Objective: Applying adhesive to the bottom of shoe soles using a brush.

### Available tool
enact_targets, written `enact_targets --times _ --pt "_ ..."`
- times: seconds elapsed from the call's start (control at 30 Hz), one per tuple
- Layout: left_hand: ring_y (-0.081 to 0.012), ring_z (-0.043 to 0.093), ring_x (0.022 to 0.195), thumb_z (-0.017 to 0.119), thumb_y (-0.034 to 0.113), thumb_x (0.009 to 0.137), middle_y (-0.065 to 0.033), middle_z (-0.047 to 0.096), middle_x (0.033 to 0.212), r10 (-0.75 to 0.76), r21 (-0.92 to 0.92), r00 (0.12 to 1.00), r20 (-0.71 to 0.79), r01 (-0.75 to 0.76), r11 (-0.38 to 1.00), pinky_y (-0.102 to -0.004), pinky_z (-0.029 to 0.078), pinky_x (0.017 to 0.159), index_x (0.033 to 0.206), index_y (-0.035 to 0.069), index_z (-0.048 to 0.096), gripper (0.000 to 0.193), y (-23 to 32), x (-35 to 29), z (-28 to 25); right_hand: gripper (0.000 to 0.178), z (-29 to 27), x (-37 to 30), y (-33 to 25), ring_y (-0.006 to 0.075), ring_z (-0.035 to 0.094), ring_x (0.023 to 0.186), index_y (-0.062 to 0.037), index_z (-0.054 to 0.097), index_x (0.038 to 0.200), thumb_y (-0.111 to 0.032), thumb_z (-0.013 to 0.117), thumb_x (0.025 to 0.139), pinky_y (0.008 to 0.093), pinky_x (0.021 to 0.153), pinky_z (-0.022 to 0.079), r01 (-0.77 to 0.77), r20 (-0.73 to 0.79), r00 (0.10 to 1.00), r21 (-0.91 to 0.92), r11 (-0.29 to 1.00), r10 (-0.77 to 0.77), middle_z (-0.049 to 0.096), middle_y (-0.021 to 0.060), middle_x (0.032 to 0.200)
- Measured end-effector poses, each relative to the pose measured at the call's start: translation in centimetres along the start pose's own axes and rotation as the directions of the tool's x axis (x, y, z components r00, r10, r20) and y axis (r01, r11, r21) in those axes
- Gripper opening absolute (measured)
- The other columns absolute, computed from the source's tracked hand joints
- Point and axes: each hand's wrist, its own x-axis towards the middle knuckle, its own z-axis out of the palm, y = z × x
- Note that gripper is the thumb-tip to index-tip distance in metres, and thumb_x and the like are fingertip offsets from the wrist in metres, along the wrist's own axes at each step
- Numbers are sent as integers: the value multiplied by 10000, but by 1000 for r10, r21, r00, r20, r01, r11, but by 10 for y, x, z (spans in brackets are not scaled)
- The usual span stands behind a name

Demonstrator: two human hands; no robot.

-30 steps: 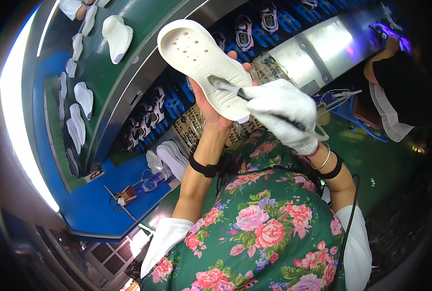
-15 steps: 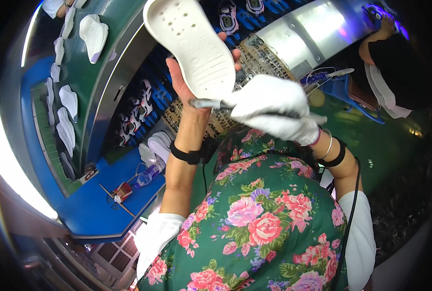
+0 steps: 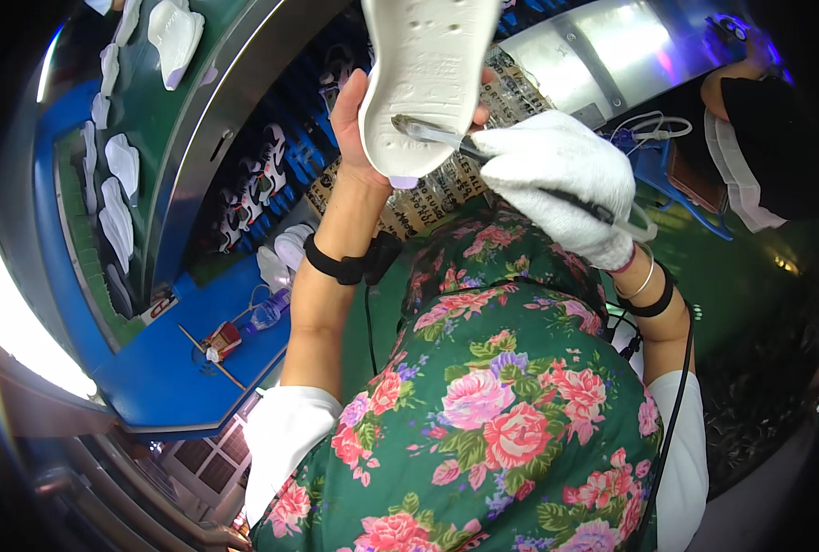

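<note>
My left hand [image 3: 350, 124], bare, grips a white shoe sole [image 3: 419, 78] from beneath, thumb on its left edge and fingertips showing at the right. The sole's upper face is toward me, with small holes and raised lines; its far end runs out of view. A light purple piece [image 3: 403, 182] shows at its near end. In a white glove, my right hand [image 3: 561, 179] is closed around a slim brush [image 3: 428, 132]. The brush's dark tip lies over the near part of the sole, seemingly touching it. Part of its handle is hidden in the glove.
On the left, a green conveyor belt [image 3: 212, 78] carries several white soles [image 3: 124, 166]. Below it, a blue table [image 3: 166, 373] holds a bottle [image 3: 264, 313] and a small red box [image 3: 225, 339]. Shoes [image 3: 258, 179] stand on a dark rack. Another person's arm [image 3: 736, 74] is at upper right.
The sole has shifted right and turned more upright, showing the purple piece. My right hand has moved right, and the brush tip has come from the sole's near edge onto its face.
</note>
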Motion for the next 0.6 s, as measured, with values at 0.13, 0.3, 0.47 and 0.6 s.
enact_targets --times 0.13,0.3,0.47,0.6 --pt "-319 518 965 516 686 824 -248 462 1367 -99 97 995 -15 100 990 -429 443 760 1479 -8 358 967 7 4 -4 363 9 -11 1 261 685 877 -101 739 1027 -61 727 666 342 730 570 302 141 951 -226 926 -276 722 103 1082" --pt "-309 521 956 516 716 797 -268 466 1333 -107 59 989 99 101 993 -399 432 718 1471 -16 369 1005 6 10 -7 189 11 -13 -6 242 696 829 -56 742 928 -24 766 743 335 728 565 65 149 985 142 988 -87 733 122 990" --pt "-314 524 939 534 733 777 -256 480 1294 -107 36 991 85 104 994 -396 434 691 1466 10 382 1010 3 13 -1 180 4 -4 0 240 699 811 -54 747 928 -10 772 755 335 727 550 50 6 999 33 998 -50 742 101 983" --pt "-317 509 938 538 730 781 -245 478 1288 -93 8 990 108 93 996 -411 451 720 1481 31 363 1005 2 21 -8 153 14 -10 -8 227 697 798 -78 754 914 -40 782 769 321 726 550 -63 161 986 162 985 36 744 85 969"
